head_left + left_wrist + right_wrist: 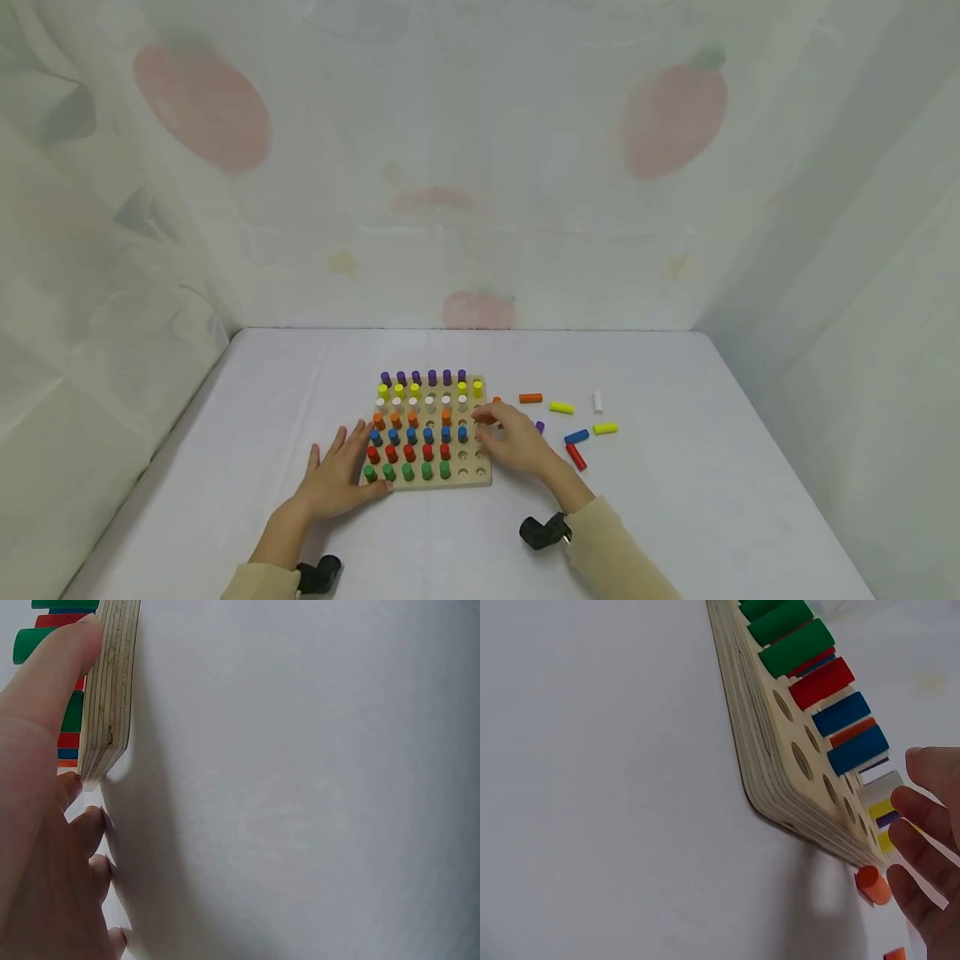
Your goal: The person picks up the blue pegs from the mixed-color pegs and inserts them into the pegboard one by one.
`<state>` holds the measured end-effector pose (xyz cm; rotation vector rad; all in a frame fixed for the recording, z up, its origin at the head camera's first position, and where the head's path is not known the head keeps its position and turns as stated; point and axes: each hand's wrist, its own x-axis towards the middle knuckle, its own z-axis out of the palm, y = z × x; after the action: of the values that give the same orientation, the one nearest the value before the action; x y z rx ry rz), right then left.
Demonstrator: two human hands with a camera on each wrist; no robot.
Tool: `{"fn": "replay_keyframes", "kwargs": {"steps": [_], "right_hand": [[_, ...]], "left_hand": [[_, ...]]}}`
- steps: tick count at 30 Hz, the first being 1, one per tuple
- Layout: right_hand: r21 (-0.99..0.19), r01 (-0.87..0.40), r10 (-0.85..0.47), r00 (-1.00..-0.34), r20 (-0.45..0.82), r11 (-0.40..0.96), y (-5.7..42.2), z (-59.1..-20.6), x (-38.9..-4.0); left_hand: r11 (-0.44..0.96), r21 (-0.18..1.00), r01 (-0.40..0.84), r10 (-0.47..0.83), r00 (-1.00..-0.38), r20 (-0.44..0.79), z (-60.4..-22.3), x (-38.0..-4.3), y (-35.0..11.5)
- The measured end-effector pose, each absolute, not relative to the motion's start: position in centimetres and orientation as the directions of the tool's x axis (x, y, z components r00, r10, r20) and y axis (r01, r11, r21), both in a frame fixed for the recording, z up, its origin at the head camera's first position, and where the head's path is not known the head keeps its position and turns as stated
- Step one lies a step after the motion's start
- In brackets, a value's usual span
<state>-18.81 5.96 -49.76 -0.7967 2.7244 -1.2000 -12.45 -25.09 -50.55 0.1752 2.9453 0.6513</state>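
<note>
A wooden pegboard (472,479) lies on the table, with rows of purple, yellow, white, orange, blue, red and green pegs standing in it. Several holes toward its right side hold no peg. My left hand (333,483) rests at the board's near left corner, thumb against the front edge and fingers spread along the left side. Over the right edge hovers my right hand (517,440), fingers bent near a white peg (462,403) and a blue peg (462,434). In the right wrist view its thumb and fingertips (904,799) are apart, with no peg seen between them.
Loose pegs lie right of the board: an orange peg (530,398), yellow pegs (562,407), a white peg (597,402), a blue peg (577,436), a red peg (576,457) and a purple peg (539,427) partly behind my right hand. A printed curtain (570,275) stands behind the table.
</note>
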Motion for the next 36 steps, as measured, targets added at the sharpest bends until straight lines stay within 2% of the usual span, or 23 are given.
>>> {"fn": "replay_keyframes", "kwargs": {"steps": [17, 28, 36], "right_hand": [[-0.652, -0.481, -0.454, -0.861, 0.228, 0.586, 10.3, -49.0, -18.6], [-0.627, -0.474, -0.438, -0.870, 0.226, 0.618, 13.0, -49.4, -19.0], [-0.641, -0.414, -0.413, -0.896, 0.161, 0.647, 14.6, -49.0, -18.8]], "left_hand": [[0.902, 0.425, 0.080, 0.136, -0.986, -0.101, -50.5, -12.5, -25.1], [0.903, 0.421, 0.091, 0.144, -0.985, -0.095, -50.4, -12.4, -25.0], [0.902, 0.421, 0.094, 0.147, -0.985, -0.094, -50.3, -12.4, -25.0]]}}
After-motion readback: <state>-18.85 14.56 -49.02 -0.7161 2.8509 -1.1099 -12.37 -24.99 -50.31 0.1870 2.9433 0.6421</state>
